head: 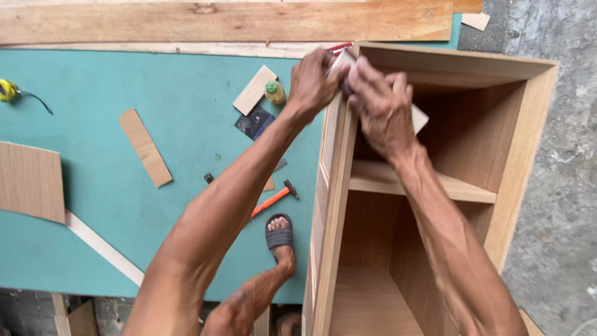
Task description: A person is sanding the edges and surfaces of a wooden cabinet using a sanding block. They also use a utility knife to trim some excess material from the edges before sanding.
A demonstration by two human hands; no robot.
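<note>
An open wooden cabinet (522, 149) with one inner shelf (463, 190) stands upright below me. My left hand (314, 81) grips its top left corner from outside. My right hand (382, 106) presses a small pale wooden block (420, 118) against the top of the left side panel (339, 186), just inside the corner. Both hands touch each other at the corner; what lies under the fingers is hidden.
A teal board (93, 205) lies to the left with veneer scraps (145, 146), a small yellow-green bottle (275, 92), an orange-handled hammer (273, 199) and a yellow tape measure (7, 90). A long plank (217, 22) runs along the far edge. My sandalled foot (280, 233) rests on the board. Grey concrete floor (559, 218) on the right.
</note>
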